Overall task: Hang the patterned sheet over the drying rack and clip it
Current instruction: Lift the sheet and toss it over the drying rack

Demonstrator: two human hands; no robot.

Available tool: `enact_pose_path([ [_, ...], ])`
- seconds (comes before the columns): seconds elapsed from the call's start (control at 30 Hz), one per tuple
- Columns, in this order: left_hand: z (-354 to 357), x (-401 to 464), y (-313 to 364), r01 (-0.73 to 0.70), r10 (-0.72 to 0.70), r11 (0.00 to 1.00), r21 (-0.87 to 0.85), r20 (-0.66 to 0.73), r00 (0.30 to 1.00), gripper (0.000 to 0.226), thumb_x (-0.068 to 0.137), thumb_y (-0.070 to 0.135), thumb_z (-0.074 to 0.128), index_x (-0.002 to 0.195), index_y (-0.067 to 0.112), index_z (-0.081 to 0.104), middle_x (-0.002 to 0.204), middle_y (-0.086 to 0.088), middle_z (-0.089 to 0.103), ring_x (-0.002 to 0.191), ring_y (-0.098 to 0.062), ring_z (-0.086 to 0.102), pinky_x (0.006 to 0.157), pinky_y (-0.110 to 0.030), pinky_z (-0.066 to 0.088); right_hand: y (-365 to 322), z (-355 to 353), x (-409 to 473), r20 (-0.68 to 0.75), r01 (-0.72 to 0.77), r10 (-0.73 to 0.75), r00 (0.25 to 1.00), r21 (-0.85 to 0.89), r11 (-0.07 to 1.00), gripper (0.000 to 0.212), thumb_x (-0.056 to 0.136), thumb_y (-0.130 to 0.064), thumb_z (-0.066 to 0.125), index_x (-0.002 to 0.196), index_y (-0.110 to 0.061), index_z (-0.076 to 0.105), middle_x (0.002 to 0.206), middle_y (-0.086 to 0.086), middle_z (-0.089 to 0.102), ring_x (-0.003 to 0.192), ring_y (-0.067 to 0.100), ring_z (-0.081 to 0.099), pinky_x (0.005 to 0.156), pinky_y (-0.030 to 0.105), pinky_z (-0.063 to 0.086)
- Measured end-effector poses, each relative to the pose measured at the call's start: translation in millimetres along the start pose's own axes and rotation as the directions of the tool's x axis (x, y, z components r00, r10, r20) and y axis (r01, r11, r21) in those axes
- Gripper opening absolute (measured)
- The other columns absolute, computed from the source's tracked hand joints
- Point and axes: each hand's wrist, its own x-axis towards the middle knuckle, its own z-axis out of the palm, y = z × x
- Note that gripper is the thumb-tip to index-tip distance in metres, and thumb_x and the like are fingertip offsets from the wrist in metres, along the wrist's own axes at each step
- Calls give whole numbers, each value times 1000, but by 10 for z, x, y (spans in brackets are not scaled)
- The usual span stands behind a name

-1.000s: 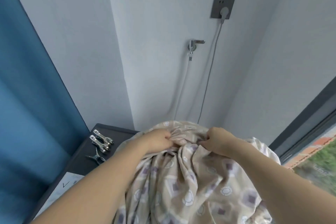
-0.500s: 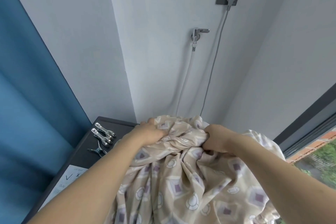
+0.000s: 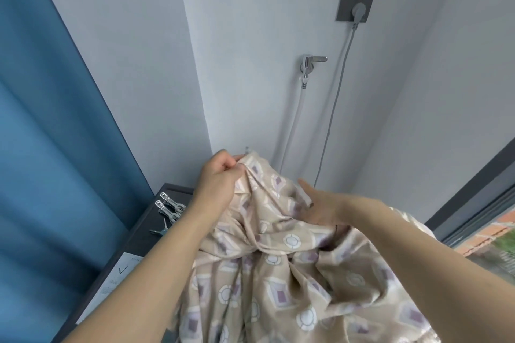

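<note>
Grey wall corner, left hand [image 3: 220, 178] pinching patterned sheet [image 3: 278, 259], right hand [image 3: 320, 203] flat, paper [image 3: 117, 281] unreadable.

White walls [image 3: 250, 64] meet in a corner; blue curtain [image 3: 55, 147] on the left. Grey socket [image 3: 356, 3] with plug and cable above a chrome tap [image 3: 309, 62] and hose. Dark surface [image 3: 145, 231] lower left, window frame [image 3: 473, 189] at right.
</note>
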Motion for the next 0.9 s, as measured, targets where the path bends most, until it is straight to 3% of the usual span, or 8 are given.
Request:
enact_pose_path([
  [0.1, -143, -311, 353, 83, 22, 931, -354, 284, 959, 24, 69, -1, 59, 53, 15, 52, 102, -12, 73, 91, -23, 69, 79, -29, 50, -272, -151, -65, 6, 59, -64, 998, 324, 944, 114, 66, -29, 65, 153, -27, -9, 161, -1, 11, 146, 22, 21, 116, 38, 25],
  [0.2, -301, -540, 458, 85, 36, 909, -408, 281, 959, 22, 57, -2, 51, 43, 14, 52, 107, -11, 72, 98, -20, 68, 84, -33, 49, -367, -240, -112, -24, 67, -71, 997, 709, 702, 117, 57, -23, 71, 155, -30, 8, 156, -2, 24, 144, 22, 24, 116, 38, 26],
  [0.3, -379, -643, 397, 125, -17, 896, -426, 247, 969, 18, 55, 1, 52, 44, 15, 49, 111, -14, 65, 105, -24, 61, 93, -40, 40, -414, -231, -230, 159, 10, -224, 961, 795, 607, 78, 59, -11, 66, 135, -4, 50, 133, 17, 56, 116, 33, 58, 101, 43, 47],
  [0.4, -412, -632, 201, 384, -295, 847, -368, 276, 915, 14, 73, 15, 57, 75, 6, 67, 108, -22, 60, 100, -31, 56, 91, -40, 41, -374, -340, -450, 146, 3, -324, 935, 909, 417, 44, 66, -11, 62, 108, 1, 67, 98, 21, 67, 85, 32, 65, 82, 37, 53],
  [0.5, -401, -721, 188, 590, -555, 806, 40, 396, 732, 29, 89, 20, 57, 102, -3, 69, 104, -25, 67, 92, -36, 66, 79, -37, 53, -257, -489, -680, -14, 108, -311, 950, 952, 287, 34, 79, -20, 63, 108, -3, 67, 96, 17, 65, 86, 31, 61, 87, 40, 48],
  [0.63, -303, -740, 361, 368, -504, 835, 410, 299, 810, 18, 78, 5, 58, 88, -4, 69, 89, -25, 71, 76, -27, 67, 73, -43, 56, -254, -690, -989, -189, 248, -235, 953, 936, 251, 29, 86, -16, 55, 108, 0, 62, 102, 22, 59, 91, 33, 59, 86, 39, 50],
  [0.7, -257, -772, 601, 225, -380, 857, 463, 275, 883, 10, 81, 9, 60, 84, 3, 68, 74, -11, 68, 65, -19, 61, 61, -25, 49, -257, -860, -1236, -253, 292, -210, 945, 939, 184, 33, 87, -14, 51, 114, 3, 59, 104, 21, 59, 95, 33, 58, 86, 38, 52],
  [0.9, -233, -802, 1619, -54, 54, 999, -5, -45, 998, 42, 76, 40, 66, 71, -1, 60, 60, -1, 57, 58, -14, 53, 56, -24, 40, -349, -1366, -2138, -301, 362, -221, 928, 872, 331, 50, 74, -27, 57, 118, -2, 63, 91, 13, 66, 76, 25, 64, 64, 27, 54],
])
